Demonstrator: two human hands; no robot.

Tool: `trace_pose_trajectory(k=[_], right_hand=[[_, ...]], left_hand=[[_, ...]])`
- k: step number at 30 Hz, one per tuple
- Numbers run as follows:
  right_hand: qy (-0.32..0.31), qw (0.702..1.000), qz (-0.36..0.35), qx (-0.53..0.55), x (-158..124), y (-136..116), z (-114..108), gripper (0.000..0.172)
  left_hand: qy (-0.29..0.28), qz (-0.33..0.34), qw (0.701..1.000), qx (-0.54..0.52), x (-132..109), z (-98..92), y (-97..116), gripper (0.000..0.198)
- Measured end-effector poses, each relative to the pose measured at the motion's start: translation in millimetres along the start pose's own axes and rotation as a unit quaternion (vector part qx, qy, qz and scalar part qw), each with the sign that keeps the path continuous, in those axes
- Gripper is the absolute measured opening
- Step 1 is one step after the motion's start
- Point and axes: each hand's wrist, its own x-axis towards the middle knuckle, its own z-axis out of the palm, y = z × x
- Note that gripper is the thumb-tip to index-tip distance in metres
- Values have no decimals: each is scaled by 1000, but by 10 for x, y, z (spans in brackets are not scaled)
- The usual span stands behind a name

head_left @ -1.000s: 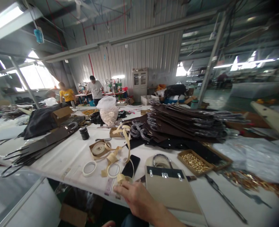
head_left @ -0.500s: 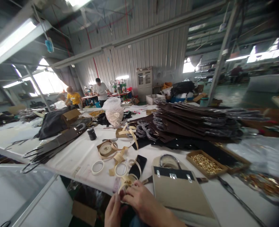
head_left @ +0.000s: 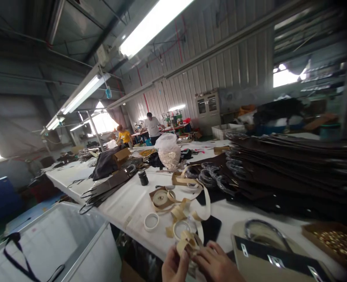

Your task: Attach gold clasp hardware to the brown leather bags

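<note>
At the bottom edge, my left hand (head_left: 173, 266) and my right hand (head_left: 216, 264) are closed together on a roll of tan tape (head_left: 186, 243). A loose strip of that tape (head_left: 204, 203) curls up and back over the table. A black phone (head_left: 211, 229) lies just beyond my fingers. To the right lies a flat beige bag panel with a black band and metal fittings (head_left: 276, 260).
Empty tape rings (head_left: 151, 221) and a small box with a tape roll (head_left: 160, 197) sit on the white table (head_left: 126, 203). Stacked dark brown bags (head_left: 293, 164) fill the right. A tray of gold studs (head_left: 333, 239) is at far right. Two people work far back.
The view has swung left and up. My left hand came up to join my right hand on the tape roll, and both lifted it off the table edge.
</note>
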Motion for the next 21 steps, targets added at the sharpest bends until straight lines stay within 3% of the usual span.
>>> trace_pose_trajectory(k=[3,5,10,12,15,21], right_hand=[[39,999,15,5,-24,-2,167,34],[20,999,34,17,-23,-28,214,27],[-51,987,145,52,30,-188,-17,30],[-63,982,176,39,52,-237,-147,34],[-91,977,189,30,34,-233,-231,24],[-121,970,210,-8,-104,-240,-242,23]], left_hand=[[-7,25,1000,9,21,69,102,66],[-19,27,999,21,3,110,178,67],[-52,-2,996,73,-284,116,412,67],[-54,-15,993,106,-457,46,483,62],[-34,-15,989,143,-652,-150,474,54],[86,-18,992,90,-844,-548,264,50]])
